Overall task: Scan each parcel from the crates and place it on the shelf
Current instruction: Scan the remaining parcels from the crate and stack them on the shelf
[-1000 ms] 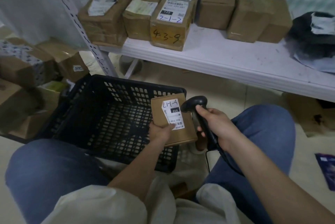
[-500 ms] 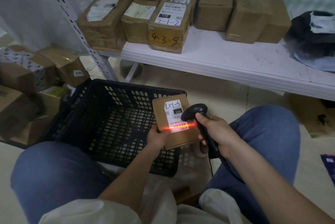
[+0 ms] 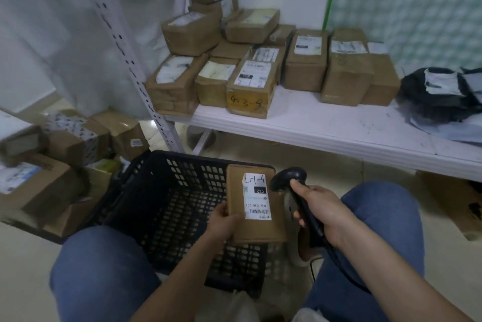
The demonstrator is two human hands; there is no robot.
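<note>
My left hand (image 3: 226, 221) grips the lower left edge of a small brown parcel (image 3: 263, 227) with a white label, held above the right rim of a black crate (image 3: 146, 191). My right hand (image 3: 317, 208) holds a black barcode scanner (image 3: 288, 181) just right of the parcel, its head level with the top of the label. No red scan line shows on the label. The crate's inside looks bare. A white shelf (image 3: 326, 128) stands behind, with several brown parcels (image 3: 250, 92) on its left half.
A black bag (image 3: 433, 94) with white labels lies at the shelf's right end. Cardboard boxes (image 3: 65, 165) are piled on the floor left of the crate, beside the shelf's perforated upright (image 3: 135, 66). My knees in jeans flank the crate. Another box (image 3: 459, 204) sits under the shelf at right.
The red scan line on the label has gone out. My view has tilted up, so more of the shelf and wall shows. Both hands keep their hold.
</note>
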